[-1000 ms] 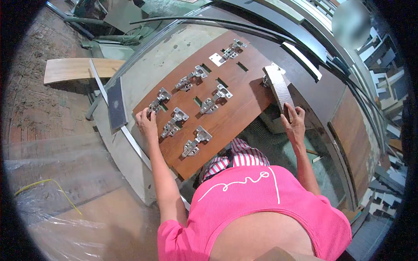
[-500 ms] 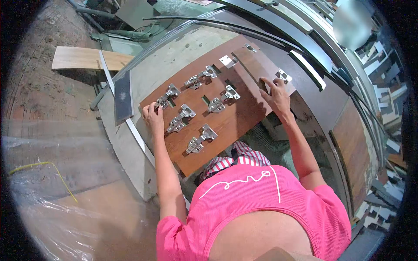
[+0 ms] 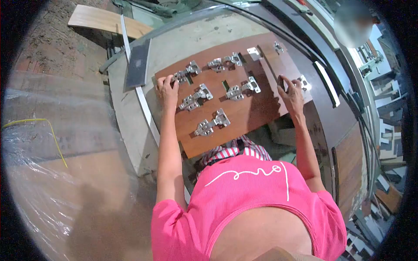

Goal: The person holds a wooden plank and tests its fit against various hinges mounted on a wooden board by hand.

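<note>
Left hand (image 3: 167,89) outstretched, fingers pressed on a metal hinge (image 3: 182,76), right hand (image 3: 292,96) flat, gripping nothing, on the hinge-studded brown panel (image 3: 244,117)

Brown wood-grain panel (image 3: 237,119) lies flat on the bench, long axis running away to the upper right. Metal cabinet hinges sit on it in rows (six counted on this board), each over or beside a dark slot. Hinge (image 3: 182,75) at the near-left corner lies under the fingertips. Narrower board (image 3: 278,65) lies flat along the panel's right edge, carrying small hinges.
</note>
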`<state>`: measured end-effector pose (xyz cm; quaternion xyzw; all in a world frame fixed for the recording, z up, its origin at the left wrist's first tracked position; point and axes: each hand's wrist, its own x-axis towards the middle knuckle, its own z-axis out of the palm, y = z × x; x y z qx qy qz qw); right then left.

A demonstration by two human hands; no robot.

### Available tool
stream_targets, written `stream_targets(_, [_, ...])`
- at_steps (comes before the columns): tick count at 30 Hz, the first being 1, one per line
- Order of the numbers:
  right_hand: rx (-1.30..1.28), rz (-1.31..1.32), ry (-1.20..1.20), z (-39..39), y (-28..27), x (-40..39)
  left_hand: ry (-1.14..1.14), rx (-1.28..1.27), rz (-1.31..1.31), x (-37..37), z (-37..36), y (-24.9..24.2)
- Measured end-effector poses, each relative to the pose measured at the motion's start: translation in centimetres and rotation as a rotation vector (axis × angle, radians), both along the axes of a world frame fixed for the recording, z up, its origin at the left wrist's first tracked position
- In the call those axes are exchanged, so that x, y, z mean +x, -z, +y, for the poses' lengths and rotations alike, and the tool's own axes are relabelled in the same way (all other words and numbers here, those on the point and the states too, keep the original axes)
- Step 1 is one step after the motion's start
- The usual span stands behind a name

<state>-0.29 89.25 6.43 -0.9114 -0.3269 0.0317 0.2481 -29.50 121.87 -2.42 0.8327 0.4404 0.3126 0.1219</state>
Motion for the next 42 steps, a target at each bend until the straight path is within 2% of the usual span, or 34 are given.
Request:
stream_targets(3, [0.003,-0.067,-0.036,-0.2,1.4,0.7,0.019,-0.047,-0.028,0.0,0.0,0.0])
stream_targets(5, [-0.013,0.009,-0.070,-0.6,0.0,0.2,0.043,0.047,-0.026,0.0,0.3,0.5])
stream_targets(7, [0.054,-0.094,-0.172,-1.7,-0.4,-0.3,0.018,0.037,0.035,0.0,-0.1,-0.3])
stream_targets(9, [0.117,-0.006,-0.166,-2.3,-3.1,-3.6,0.031,0.038,0.044,-0.3,-0.2,-0.2])
stream_targets(13, [0.006,-0.005,-0.288,-4.5,-3.1,-7.4,0.037,0.028,-0.022,0.1,0.3,0.5])
stream_targets(17, [-0.096,0.045,-0.317,-4.9,-2.0,-8.6,0.071,0.121,-0.011,-0.2,0.7,0.8])
stream_targets(18, [-0.095,0.051,-0.310,-4.8,-2.4,-8.6,0.062,0.036,0.003,-0.2,0.5,0.2])
stream_targets(19, [-0.111,0.045,-0.284,-4.9,-2.6,-8.7,0.078,0.112,0.019,-0.2,0.9,0.7])
stream_targets(21, [-0.067,0.008,-0.298,-4.8,-3.0,-8.7,0.111,0.075,0.009,-0.4,1.9,1.8])
stream_targets(25, [-0.103,-0.027,-0.360,-5.0,-1.7,-7.8,0.078,0.047,0.035,-0.1,1.0,0.8])
stream_targets(31, [-0.114,0.006,-0.371,-4.8,-1.8,-8.2,0.088,0.124,0.073,-0.3,1.4,1.0])
stream_targets(36, [-0.071,0.031,-0.399,-4.3,-2.0,-7.9,0.080,0.083,0.076,-0.4,1.3,1.2])
stream_targets(38, [-0.059,0.063,-0.326,-3.4,-1.8,-7.4,0.085,0.064,0.054,-0.5,1.6,1.2])
stream_targets(42, [0.058,0.116,-0.306,-1.3,-2.0,-5.8,0.019,-0.074,0.003,0.1,-1.3,-3.0])
